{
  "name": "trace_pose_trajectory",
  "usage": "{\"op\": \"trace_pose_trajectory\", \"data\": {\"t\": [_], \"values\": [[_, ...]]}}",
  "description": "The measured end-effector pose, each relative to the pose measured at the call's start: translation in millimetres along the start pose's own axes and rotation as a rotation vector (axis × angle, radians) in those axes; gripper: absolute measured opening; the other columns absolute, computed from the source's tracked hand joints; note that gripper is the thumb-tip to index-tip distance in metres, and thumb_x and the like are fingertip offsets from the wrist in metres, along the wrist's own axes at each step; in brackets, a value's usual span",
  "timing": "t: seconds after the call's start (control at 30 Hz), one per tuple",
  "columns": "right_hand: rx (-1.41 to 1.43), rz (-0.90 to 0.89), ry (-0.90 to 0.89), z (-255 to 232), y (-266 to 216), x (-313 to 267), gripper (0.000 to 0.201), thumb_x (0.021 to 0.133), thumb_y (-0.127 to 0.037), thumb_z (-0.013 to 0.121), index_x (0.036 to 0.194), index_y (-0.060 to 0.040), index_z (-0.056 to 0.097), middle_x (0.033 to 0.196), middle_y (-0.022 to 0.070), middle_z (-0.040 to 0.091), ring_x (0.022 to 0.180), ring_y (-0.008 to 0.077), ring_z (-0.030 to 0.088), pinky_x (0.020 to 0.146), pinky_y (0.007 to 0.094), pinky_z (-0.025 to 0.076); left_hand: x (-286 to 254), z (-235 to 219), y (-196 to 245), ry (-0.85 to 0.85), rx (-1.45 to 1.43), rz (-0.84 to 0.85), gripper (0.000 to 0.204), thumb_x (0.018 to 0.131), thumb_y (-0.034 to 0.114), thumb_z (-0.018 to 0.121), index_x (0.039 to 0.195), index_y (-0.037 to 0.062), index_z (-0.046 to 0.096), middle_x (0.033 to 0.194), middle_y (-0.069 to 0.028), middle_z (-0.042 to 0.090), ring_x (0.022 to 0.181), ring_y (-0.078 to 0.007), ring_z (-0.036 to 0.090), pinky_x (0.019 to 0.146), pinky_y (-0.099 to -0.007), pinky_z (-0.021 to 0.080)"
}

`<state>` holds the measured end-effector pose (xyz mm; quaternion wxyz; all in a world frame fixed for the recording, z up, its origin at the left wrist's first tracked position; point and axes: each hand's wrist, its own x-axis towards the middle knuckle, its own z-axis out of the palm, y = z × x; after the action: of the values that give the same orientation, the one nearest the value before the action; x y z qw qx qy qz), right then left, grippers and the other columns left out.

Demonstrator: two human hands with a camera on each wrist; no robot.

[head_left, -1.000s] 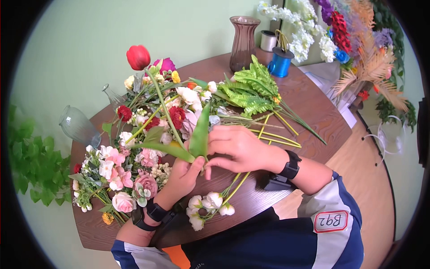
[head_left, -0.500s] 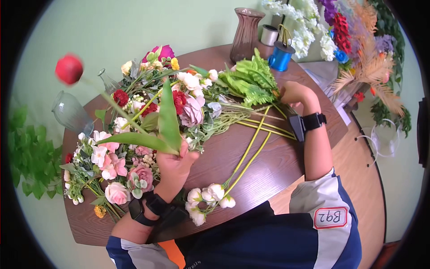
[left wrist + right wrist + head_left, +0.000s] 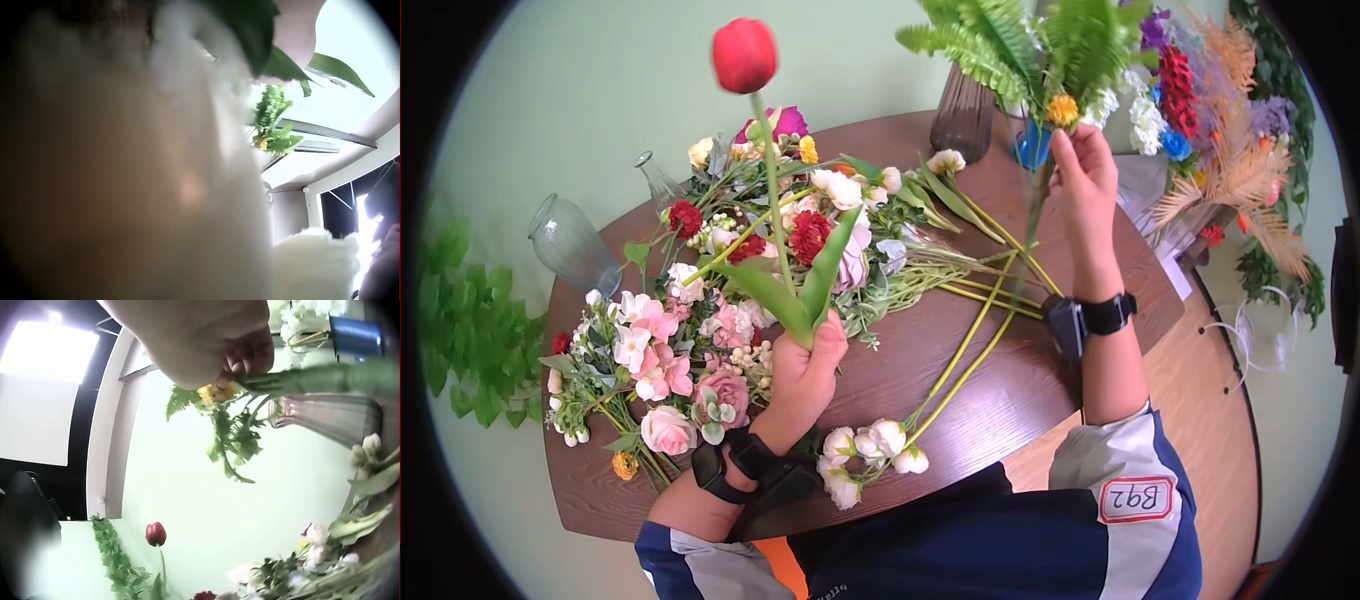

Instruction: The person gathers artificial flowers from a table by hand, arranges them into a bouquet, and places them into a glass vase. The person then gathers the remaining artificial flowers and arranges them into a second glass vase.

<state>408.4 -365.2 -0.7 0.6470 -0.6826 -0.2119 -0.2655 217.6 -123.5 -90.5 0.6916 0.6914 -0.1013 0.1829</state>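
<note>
Curled round the stem of a red tulip point(image 3: 744, 55), my left hand point(image 3: 805, 375) holds it upright over the heap of flowers, its broad green leaves point(image 3: 830, 265) rising above the fist. At the right, my right hand point(image 3: 1085, 180) pinches a bunch of green fern point(image 3: 1090, 50) by its stems, just below a small yellow flower point(image 3: 1062, 110). The fern fronds point up, and the stems hang down over the table. In the right wrist view the thick green stem bundle point(image 3: 319, 380) runs out from the fingers. A large blur covers much of the left wrist view.
Mixed artificial flowers point(image 3: 725, 325) cover the left of the table point(image 3: 960, 420). White blooms point(image 3: 870, 450) lie near the front edge. Clear glass vases point(image 3: 570, 240) are at the left; a purplish ribbed vase point(image 3: 965, 115) and a blue spool point(image 3: 1030, 150) stand at the back.
My right hand left the tulip's leaves, reached right to the fern bunch and lifted it off the table. The left hand's tulip swung left, then back upright.
</note>
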Motion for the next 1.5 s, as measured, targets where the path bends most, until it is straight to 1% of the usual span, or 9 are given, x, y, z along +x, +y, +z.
{"op": "trace_pose_trajectory", "data": {"t": [0.27, 0.33, 0.6, 0.73, 0.83, 1.17, 1.27, 1.33, 1.5], "values": [[0.310, 0.337, -0.381, 54, -37, -85, 0.015, 0.090, -0.010, 0.047, 0.100, 0.0004, 0.049, 0.086, 0.0083, 0.056, 0.065, 0.0135, 0.057, 0.048, 0.0238, 0.046, 1, 2, -3, 0.028, -0.144, -0.069, 0.022, 0.095, 0.020, 0.038, 0.087, 0.0015, 0.045, 0.067, -0.0010, 0.048, 0.057, -0.0060, 0.043, 0.052, -0.0195, 0.034], [0.411, 0.178, -0.570, 55, -44, -89, 0.015, 0.093, -0.010, 0.041, 0.097, 0.0012, 0.049, 0.086, 0.0113, 0.056, 0.070, 0.0173, 0.060, 0.050, 0.0244, 0.048, 5, 9, 2, 0.031, 0.019, 0.028, 0.018, 0.095, 0.016, 0.040, 0.092, 0.0002, 0.048, 0.074, -0.0041, 0.053, 0.064, -0.0084, 0.049, 0.059, -0.0206, 0.040], [0.707, 0.224, -0.653, 63, -35, -92, 0.017, 0.095, -0.019, 0.039, 0.102, -0.0035, 0.039, 0.084, 0.0141, 0.058, 0.073, 0.0228, 0.063, 0.051, 0.0277, 0.052, 8, 6, 12, -0.070, 0.550, 0.334, 0.024, 0.088, 0.010, 0.049, 0.110, -0.0001, 0.048, 0.102, -0.0173, 0.049, 0.089, -0.0330, 0.051, 0.079, -0.0349, 0.041], [0.795, 0.372, -0.753, 61, -47, -94, 0.022, 0.094, -0.026, 0.042, 0.097, -0.0039, 0.042, 0.084, 0.0139, 0.060, 0.075, 0.0220, 0.063, 0.050, 0.0266, 0.052, 7, 6, 3, -0.058, 0.536, 0.334, 0.024, 0.090, 0.012, 0.046, 0.111, -0.0009, 0.047, 0.096, -0.0154, 0.052, 0.082, -0.0270, 0.055, 0.074, -0.0323, 0.044], [0.783, 0.345, -0.825, 68, -39, -103, 0.024, 0.093, -0.028, 0.044, 0.097, -0.0043, 0.044, 0.088, 0.0114, 0.059, 0.078, 0.0185, 0.062, 0.053, 0.0248, 0.050, 2, 5, 4, -0.257, 0.166, -0.046, 0.028, 0.093, 0.016, 0.044, 0.114, -0.0025, 0.045, 0.078, -0.0079, 0.058, 0.065, -0.0106, 0.055, 0.062, -0.0226, 0.044], [-0.154, 0.150, -0.652, 64, -5, -115, 0.041, 0.088, -0.035, 0.051, 0.108, 0.0008, 0.051, 0.098, 0.0093, 0.059, 0.089, 0.0162, 0.058, 0.072, 0.0299, 0.045, -1, 7, 4, -0.051, 0.379, 0.035, 0.039, 0.079, 0.017, 0.066, 0.110, -0.0001, 0.049, 0.078, -0.0069, 0.060, 0.069, -0.0163, 0.059, 0.065, -0.0285, 0.047], [-0.092, 0.389, -0.783, 60, -40, -106, 0.033, 0.087, -0.028, 0.055, 0.104, 0.0000, 0.052, 0.092, 0.0092, 0.059, 0.090, 0.0134, 0.056, 0.070, 0.0273, 0.045, -2, 6, 1, 0.057, 0.379, 0.127, 0.033, 0.079, 0.013, 0.066, 0.105, 0.0000, 0.051, 0.074, -0.0061, 0.061, 0.067, -0.0145, 0.060, 0.063, -0.0269, 0.047], [0.071, 0.393, -0.799, 61, -43, -105, 0.028, 0.086, -0.023, 0.057, 0.102, -0.0003, 0.053, 0.093, 0.0091, 0.057, 0.089, 0.0126, 0.055, 0.069, 0.0259, 0.044, -4, 0, -1, 0.023, 0.190, -0.117, 0.025, 0.080, 0.011, 0.064, 0.099, 0.0004, 0.052, 0.071, -0.0053, 0.061, 0.064, -0.0119, 0.061, 0.060, -0.0248, 0.047], [0.367, 0.209, -0.917, 59, -32, -105, 0.036, 0.082, -0.012, 0.059, 0.113, -0.0026, 0.043, 0.103, 0.0063, 0.050, 0.089, 0.0123, 0.054, 0.067, 0.0227, 0.044, -1, 5, 2, -0.090, 0.170, -0.117, 0.016, 0.082, 0.008, 0.061, 0.094, 0.0005, 0.053, 0.067, -0.0038, 0.060, 0.061, -0.0100, 0.059, 0.058, -0.0233, 0.046]]}}
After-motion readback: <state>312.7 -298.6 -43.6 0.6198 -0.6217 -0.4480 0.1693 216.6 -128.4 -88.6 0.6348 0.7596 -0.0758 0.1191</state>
